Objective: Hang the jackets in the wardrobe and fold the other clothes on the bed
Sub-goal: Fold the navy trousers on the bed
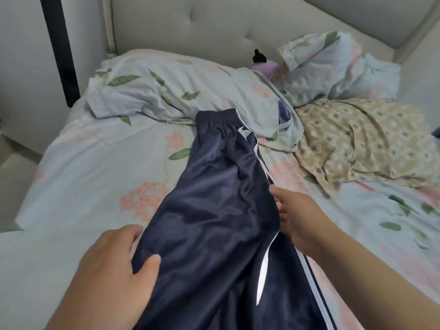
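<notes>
A pair of shiny navy track pants (221, 194) with white side stripes lies lengthwise on the floral bed sheet (90, 167), its elastic waistband toward the pillows. My left hand (112, 265) pinches the pants' left edge between thumb and fingers. My right hand (297, 217) grips the right, striped edge near the middle of the leg. The lower legs of the pants run out of the frame at the bottom.
Two floral pillows (171, 89) (333, 67) lie at the padded headboard (214, 22). A beige patterned cloth (364, 141) is crumpled on the right. A small purple and black object (262, 64) sits between the pillows. A dark post (59, 48) stands at the left.
</notes>
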